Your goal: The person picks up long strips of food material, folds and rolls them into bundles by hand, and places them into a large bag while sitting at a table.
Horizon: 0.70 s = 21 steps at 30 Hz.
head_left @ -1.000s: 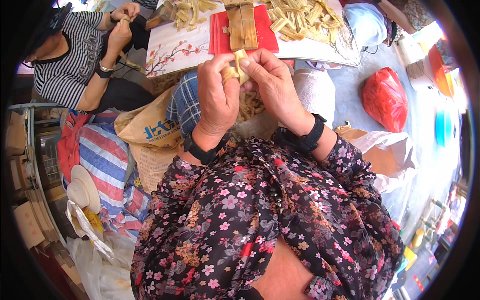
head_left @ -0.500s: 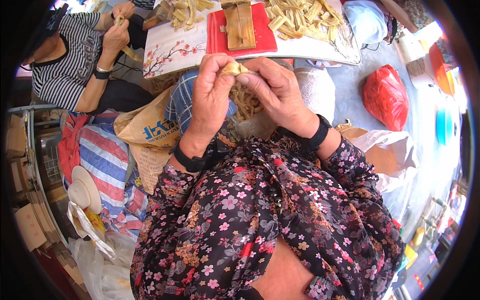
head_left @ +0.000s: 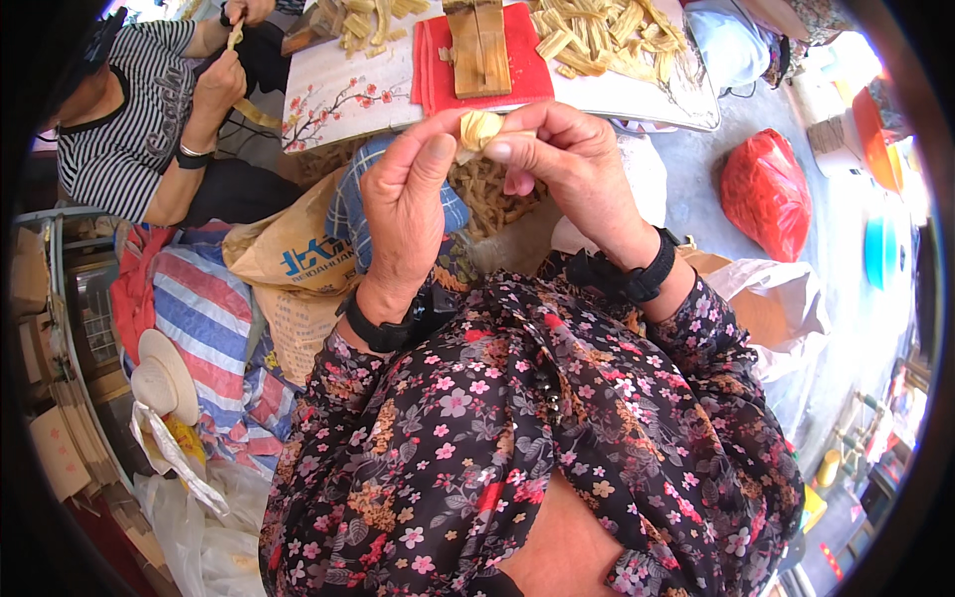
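Note:
Between my hands, just short of the table's near edge, is a small pale-yellow folded strip, rounded and layered like a knot or bud. My right hand pinches its right side between thumb and forefinger. The left hand keeps its forefinger against the left side, its thumb standing a little off the piece. Beyond them, a wooden block with a lengthwise groove lies on a red cloth. Below the hands, a heap of brownish-yellow strips shows between my forearms.
Flat yellow strips are piled on the white flowered table. At the left, a co-worker in a striped shirt holds a similar strip. A red plastic bag stands on the floor at right; a paper sack sits at left.
My hands have spread slightly, the left thumb has moved off the piece, and the folded piece shows a rounder face. The co-worker's hands have drawn apart along their strip.

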Each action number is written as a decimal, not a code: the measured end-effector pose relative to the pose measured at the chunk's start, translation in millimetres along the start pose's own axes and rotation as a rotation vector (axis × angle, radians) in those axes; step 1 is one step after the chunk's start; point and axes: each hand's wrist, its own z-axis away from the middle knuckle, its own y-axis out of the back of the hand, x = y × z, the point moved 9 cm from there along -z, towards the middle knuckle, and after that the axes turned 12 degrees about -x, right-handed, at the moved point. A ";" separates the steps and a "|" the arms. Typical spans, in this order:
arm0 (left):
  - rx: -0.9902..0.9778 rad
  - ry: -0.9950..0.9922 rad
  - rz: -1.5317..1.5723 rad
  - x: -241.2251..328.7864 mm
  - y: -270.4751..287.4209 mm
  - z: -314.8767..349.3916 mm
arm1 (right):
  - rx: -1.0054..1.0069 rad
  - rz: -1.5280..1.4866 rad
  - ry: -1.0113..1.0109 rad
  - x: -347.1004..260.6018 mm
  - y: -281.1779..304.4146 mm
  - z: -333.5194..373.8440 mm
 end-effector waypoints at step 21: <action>-0.306 0.143 -0.168 50.4 6.7 -7.2 | -0.146 -0.394 -0.108 -9.0 -2.1 18.3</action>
